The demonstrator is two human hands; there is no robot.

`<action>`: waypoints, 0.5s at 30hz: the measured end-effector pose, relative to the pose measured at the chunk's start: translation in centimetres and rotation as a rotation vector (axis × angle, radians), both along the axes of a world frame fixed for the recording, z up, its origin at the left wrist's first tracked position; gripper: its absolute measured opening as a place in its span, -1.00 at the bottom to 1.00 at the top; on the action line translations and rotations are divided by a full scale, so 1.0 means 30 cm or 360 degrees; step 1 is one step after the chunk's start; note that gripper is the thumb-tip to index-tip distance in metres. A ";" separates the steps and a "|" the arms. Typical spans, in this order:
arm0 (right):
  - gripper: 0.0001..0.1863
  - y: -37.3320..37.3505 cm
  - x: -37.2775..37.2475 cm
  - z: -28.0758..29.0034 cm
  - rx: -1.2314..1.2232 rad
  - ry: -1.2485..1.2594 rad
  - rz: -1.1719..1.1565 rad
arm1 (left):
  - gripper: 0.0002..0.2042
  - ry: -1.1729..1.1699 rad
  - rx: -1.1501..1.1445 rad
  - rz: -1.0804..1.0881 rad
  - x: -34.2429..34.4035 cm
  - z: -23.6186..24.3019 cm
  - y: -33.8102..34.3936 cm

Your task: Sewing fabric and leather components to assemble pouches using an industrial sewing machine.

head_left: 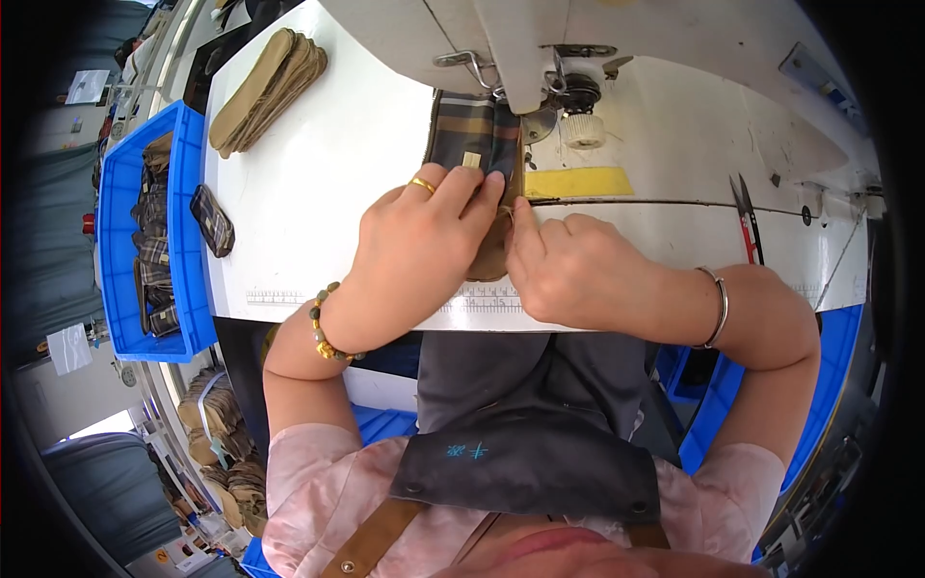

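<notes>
A plaid slipper piece in dark grey, brown and white lies under the head of the sewing machine. Its brown sole-shaped end shows between my hands. My left hand, with a ring and a beaded bracelet, presses on the plaid cloth with bent fingers beside a small tan tag. On the piece's right edge, my right hand has its index finger stretched forward and its other fingers curled, pinching the edge. The needle area is partly hidden behind the machine head.
Brown soles are stacked at the table's far left. A finished-looking plaid slipper lies beside a blue crate of similar pieces. Black scissors lie at the right. Yellow tape and a printed ruler mark the white table.
</notes>
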State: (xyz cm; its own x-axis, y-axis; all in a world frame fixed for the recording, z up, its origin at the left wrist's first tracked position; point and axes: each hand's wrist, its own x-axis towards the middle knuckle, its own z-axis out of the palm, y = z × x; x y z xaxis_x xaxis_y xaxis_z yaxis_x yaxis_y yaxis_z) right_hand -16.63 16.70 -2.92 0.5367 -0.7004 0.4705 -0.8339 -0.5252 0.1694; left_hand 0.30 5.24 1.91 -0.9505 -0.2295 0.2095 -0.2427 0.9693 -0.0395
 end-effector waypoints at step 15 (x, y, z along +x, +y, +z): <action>-0.63 -0.010 -0.008 0.016 -0.0043 0.0070 0.0145 | -0.52 -0.0041 0.0196 0.0091 -0.031 -0.029 0.033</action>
